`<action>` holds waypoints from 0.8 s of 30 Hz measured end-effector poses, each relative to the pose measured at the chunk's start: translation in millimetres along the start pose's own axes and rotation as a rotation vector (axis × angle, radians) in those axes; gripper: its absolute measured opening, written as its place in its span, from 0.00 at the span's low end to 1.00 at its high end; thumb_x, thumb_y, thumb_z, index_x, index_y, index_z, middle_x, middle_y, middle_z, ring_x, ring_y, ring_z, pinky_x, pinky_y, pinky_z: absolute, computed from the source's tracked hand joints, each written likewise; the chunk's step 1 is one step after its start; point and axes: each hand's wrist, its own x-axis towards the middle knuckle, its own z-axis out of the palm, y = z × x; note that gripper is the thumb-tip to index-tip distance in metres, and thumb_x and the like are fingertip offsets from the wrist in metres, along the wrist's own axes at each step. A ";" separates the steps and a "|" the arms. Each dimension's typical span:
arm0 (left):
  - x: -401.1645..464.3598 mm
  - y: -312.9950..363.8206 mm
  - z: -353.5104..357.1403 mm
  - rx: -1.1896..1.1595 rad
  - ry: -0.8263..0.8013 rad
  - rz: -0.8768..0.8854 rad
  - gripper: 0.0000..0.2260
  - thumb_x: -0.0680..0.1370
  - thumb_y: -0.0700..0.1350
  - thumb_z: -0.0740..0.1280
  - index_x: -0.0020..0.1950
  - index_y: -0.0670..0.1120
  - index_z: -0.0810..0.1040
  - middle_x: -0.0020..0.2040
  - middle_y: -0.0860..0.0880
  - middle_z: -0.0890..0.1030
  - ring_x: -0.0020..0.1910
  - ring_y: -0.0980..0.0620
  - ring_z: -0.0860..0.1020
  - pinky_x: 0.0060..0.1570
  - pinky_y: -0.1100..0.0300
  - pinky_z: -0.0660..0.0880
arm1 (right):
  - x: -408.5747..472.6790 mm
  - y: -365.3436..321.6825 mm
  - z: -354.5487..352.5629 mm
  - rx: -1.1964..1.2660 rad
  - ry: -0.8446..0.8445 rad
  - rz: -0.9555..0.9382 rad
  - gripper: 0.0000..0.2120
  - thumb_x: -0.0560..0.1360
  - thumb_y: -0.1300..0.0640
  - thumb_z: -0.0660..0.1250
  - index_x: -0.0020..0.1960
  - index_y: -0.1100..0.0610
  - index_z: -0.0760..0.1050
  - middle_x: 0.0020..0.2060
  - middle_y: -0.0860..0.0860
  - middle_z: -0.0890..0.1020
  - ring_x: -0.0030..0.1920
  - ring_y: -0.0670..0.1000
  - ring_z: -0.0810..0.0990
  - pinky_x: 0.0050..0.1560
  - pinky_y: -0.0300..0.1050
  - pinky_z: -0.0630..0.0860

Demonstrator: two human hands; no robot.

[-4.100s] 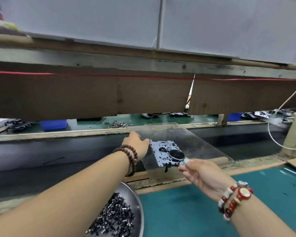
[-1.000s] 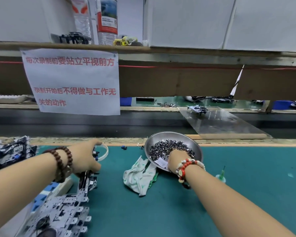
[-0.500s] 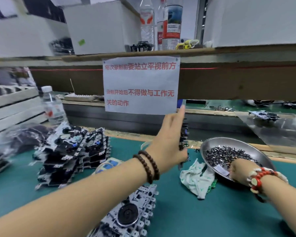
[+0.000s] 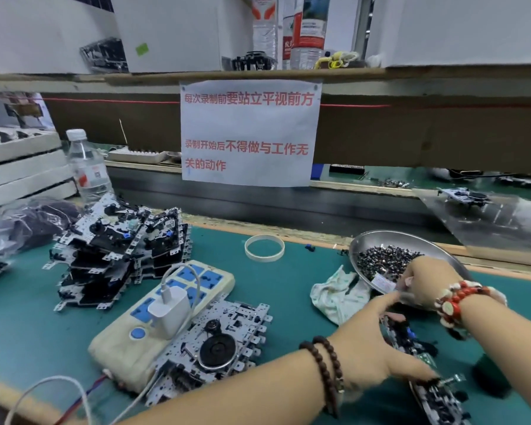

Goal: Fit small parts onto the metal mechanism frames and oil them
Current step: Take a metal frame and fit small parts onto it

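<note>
The left hand (image 4: pixel 368 348) is low now, close to the green surface (image 4: pixel 288 289). Half a second ago it was held up high in front of the paper sign (image 4: pixel 249 133). Its fingers curl round a metal frame (image 4: pixel 411 342), and the frame now sits on its edge just above the surface, right of the left hand's palm. A beaded band is on that wrist.

Left of this hand, another frame with a black wheel (image 4: pixel 215 351) lies flat, leaning on a cream power strip (image 4: pixel 141 329) with a white plug in it.

Just past the left hand is the right hand (image 4: pixel 423 283). It was deep in the silver bowl (image 4: pixel 368 240) before. Now it is lifted at the bowl's near rim, fingers pinched together, but it is too blurry to tell if a small part (image 4: pixel 383 259) is between them. The dark small parts fill the bowl.

A crumpled cloth (image 4: pixel 334 296) lies between the hands and the power strip. Farther left stands a pile of frames (image 4: pixel 114 240), with a water bottle (image 4: pixel 86 167) behind it. A white ring (image 4: pixel 264 248) lies beyond the cloth.
</note>
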 end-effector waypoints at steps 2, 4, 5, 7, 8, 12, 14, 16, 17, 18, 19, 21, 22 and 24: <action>4.5 -4.5 3.3 -0.047 -0.029 -0.052 0.35 0.70 0.31 0.70 0.72 0.51 0.62 0.59 0.55 0.70 0.50 0.52 0.78 0.41 0.66 0.77 | 0.1 0.2 -3.3 0.010 0.025 0.013 0.08 0.74 0.55 0.68 0.52 0.52 0.82 0.49 0.49 0.83 0.49 0.48 0.81 0.46 0.35 0.73; 8.2 -10.4 4.9 -0.009 -0.026 -0.084 0.35 0.70 0.33 0.71 0.72 0.52 0.62 0.66 0.52 0.67 0.57 0.46 0.76 0.48 0.62 0.77 | 4.7 9.6 -1.8 0.060 0.052 -0.026 0.08 0.75 0.55 0.67 0.52 0.54 0.81 0.50 0.49 0.82 0.52 0.48 0.79 0.45 0.34 0.69; 9.3 -12.2 5.9 -0.008 -0.010 -0.102 0.34 0.71 0.34 0.71 0.72 0.51 0.62 0.66 0.51 0.67 0.57 0.45 0.77 0.50 0.60 0.77 | -0.3 8.8 -4.0 0.091 0.082 -0.039 0.08 0.76 0.58 0.65 0.52 0.55 0.80 0.49 0.49 0.81 0.51 0.48 0.79 0.44 0.34 0.68; 9.8 -15.0 8.6 0.097 0.057 -0.090 0.32 0.72 0.38 0.71 0.72 0.52 0.61 0.66 0.49 0.69 0.57 0.46 0.76 0.55 0.58 0.76 | 0.0 10.3 -0.5 0.237 0.183 -0.037 0.09 0.78 0.63 0.61 0.49 0.57 0.81 0.39 0.47 0.78 0.41 0.46 0.76 0.37 0.34 0.67; 9.0 -14.5 9.7 0.250 0.090 -0.075 0.32 0.72 0.41 0.69 0.72 0.53 0.60 0.68 0.48 0.67 0.59 0.46 0.75 0.57 0.60 0.73 | -0.1 9.7 0.5 0.294 0.199 -0.042 0.10 0.78 0.64 0.60 0.48 0.57 0.81 0.34 0.45 0.75 0.35 0.44 0.73 0.32 0.32 0.65; 9.7 -15.2 9.2 0.642 0.168 0.032 0.27 0.75 0.46 0.64 0.72 0.55 0.58 0.71 0.50 0.61 0.59 0.51 0.72 0.51 0.69 0.66 | -11.2 10.9 9.0 0.442 0.157 -0.086 0.15 0.78 0.65 0.58 0.38 0.54 0.77 0.36 0.48 0.76 0.34 0.45 0.72 0.30 0.35 0.66; 10.6 -17.6 7.4 0.690 0.164 0.061 0.27 0.76 0.47 0.65 0.72 0.54 0.59 0.70 0.50 0.63 0.65 0.53 0.68 0.58 0.66 0.64 | -23.2 11.7 10.0 0.513 0.173 -0.098 0.17 0.79 0.63 0.58 0.34 0.50 0.72 0.34 0.46 0.75 0.31 0.44 0.71 0.26 0.33 0.64; 11.9 -17.9 5.2 0.668 0.128 0.053 0.26 0.75 0.47 0.67 0.71 0.55 0.61 0.69 0.51 0.66 0.66 0.53 0.68 0.63 0.63 0.66 | -35.2 14.7 14.3 0.552 0.167 -0.111 0.16 0.79 0.62 0.58 0.35 0.50 0.72 0.33 0.46 0.75 0.29 0.44 0.71 0.24 0.31 0.64; 13.0 -17.3 4.0 0.653 0.104 0.045 0.26 0.75 0.47 0.68 0.70 0.55 0.62 0.69 0.51 0.67 0.65 0.54 0.68 0.63 0.61 0.67 | -43.4 15.4 14.8 0.579 0.147 -0.115 0.15 0.79 0.61 0.58 0.36 0.50 0.72 0.35 0.47 0.77 0.32 0.46 0.74 0.26 0.31 0.68; 14.5 -16.3 2.9 0.643 0.077 0.037 0.26 0.75 0.46 0.68 0.70 0.55 0.63 0.68 0.51 0.67 0.64 0.55 0.69 0.63 0.60 0.68 | -49.2 17.4 17.0 0.607 0.140 -0.119 0.14 0.80 0.60 0.58 0.37 0.50 0.73 0.38 0.48 0.79 0.37 0.48 0.78 0.32 0.34 0.72; 16.4 -15.8 1.8 0.643 0.052 0.031 0.25 0.74 0.46 0.68 0.69 0.55 0.64 0.68 0.52 0.68 0.63 0.56 0.69 0.63 0.61 0.68 | -56.8 19.3 18.1 0.639 0.134 -0.112 0.14 0.80 0.60 0.58 0.37 0.50 0.73 0.41 0.50 0.80 0.43 0.50 0.81 0.38 0.38 0.74; 19.5 -16.2 1.1 0.668 0.013 0.018 0.25 0.75 0.45 0.67 0.69 0.54 0.64 0.68 0.51 0.69 0.64 0.57 0.70 0.62 0.64 0.67 | -72.1 23.9 23.0 0.729 0.131 -0.097 0.14 0.80 0.59 0.59 0.37 0.49 0.74 0.43 0.52 0.82 0.49 0.54 0.82 0.44 0.44 0.77; 20.8 -16.9 1.4 0.686 0.008 0.008 0.24 0.75 0.45 0.66 0.70 0.53 0.64 0.68 0.51 0.69 0.64 0.56 0.70 0.61 0.63 0.68 | -79.6 26.6 26.9 0.766 0.136 -0.093 0.14 0.80 0.60 0.59 0.37 0.49 0.74 0.43 0.53 0.82 0.50 0.55 0.82 0.44 0.44 0.77; 23.0 -17.9 4.6 0.751 0.044 -0.022 0.23 0.76 0.48 0.64 0.70 0.54 0.64 0.68 0.51 0.68 0.64 0.52 0.70 0.61 0.60 0.68 | -95.4 32.6 35.2 0.805 0.167 -0.091 0.14 0.79 0.60 0.59 0.37 0.49 0.75 0.41 0.53 0.83 0.48 0.55 0.82 0.45 0.44 0.77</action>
